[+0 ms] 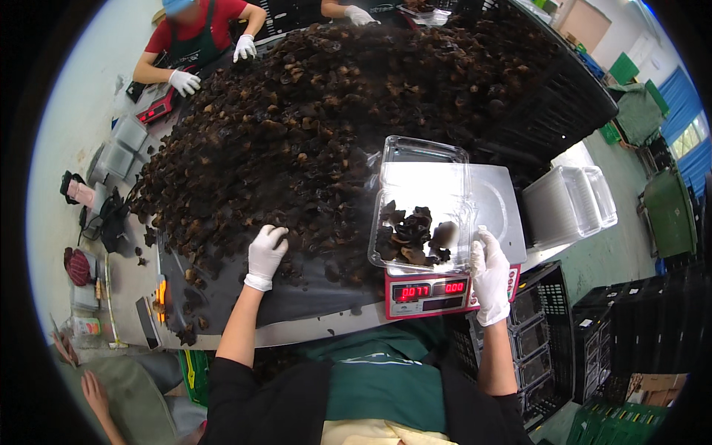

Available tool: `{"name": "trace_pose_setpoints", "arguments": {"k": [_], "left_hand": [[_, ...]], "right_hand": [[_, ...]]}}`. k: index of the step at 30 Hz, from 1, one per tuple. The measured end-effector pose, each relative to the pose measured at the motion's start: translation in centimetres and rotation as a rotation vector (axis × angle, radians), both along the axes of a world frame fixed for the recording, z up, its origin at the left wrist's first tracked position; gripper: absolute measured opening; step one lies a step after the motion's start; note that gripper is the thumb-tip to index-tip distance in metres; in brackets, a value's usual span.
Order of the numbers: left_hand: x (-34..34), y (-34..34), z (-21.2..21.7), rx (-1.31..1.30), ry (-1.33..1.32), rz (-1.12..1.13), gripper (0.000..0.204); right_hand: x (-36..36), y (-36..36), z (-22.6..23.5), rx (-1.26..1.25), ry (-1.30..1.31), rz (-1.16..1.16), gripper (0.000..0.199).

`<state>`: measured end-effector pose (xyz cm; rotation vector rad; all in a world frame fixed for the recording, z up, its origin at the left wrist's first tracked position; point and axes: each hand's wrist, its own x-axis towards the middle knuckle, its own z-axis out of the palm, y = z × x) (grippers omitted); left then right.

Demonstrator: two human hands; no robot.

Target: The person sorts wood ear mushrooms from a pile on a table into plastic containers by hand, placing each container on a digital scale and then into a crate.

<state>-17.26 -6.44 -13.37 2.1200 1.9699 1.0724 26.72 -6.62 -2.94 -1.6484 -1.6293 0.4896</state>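
Note:
My left hand (267, 256), in a white glove, is at the near edge of a large heap of dark brown wood ear mushrooms (259, 141). Its fingers are bent but apart, with nothing visible in them. On the right, a clear plastic clamshell box (377, 237) lies with its lid folded back on a red digital scale (510, 189) with a metal plate. Several wood ear pieces (412, 233) sit in the box. Beside its right wall is my gloved right hand (490, 278), fingers stretched out over the scale's edge; contact with the box is hard to tell.
A stack of clear boxes (567, 204) stands right of the scale. Black crates (530, 326) are below on the right. Across the heap, a co-worker (200, 37) in white gloves is near another red scale (156, 106). A yellow-orange cutter (160, 297) lies at the left table edge.

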Motion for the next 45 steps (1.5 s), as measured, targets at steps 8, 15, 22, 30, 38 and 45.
{"name": "trace_pose_setpoints", "arguments": {"k": [8,15,22,30,38,45], "left_hand": [[4.4,3.4,6.6,0.093,-0.258,-0.085,0.02],[9.2,5.6,11.4,0.119,-0.44,-0.193,0.019],[16.7,6.1,16.5,0.159,-0.415,-0.485,0.028],[23.0,5.9,13.3,-0.104,0.148,-0.841,0.046],[17.0,-0.6,15.7,-0.562,-1.43,-0.739,0.06],[3.2,-13.2,11.8,-0.897,-1.035,-0.326,0.028]], "right_hand": [[-1.9,1.1,3.8,0.279,-0.293,0.21,0.033],[-4.5,5.6,1.4,0.331,-0.467,0.599,0.032],[-3.1,3.5,5.5,0.035,0.428,0.242,0.017],[-1.3,1.8,7.8,0.105,0.51,0.042,0.016],[-6.5,-0.9,6.8,0.238,0.081,0.417,0.033],[-10.6,-2.1,7.2,0.073,0.04,0.728,0.052]]}}
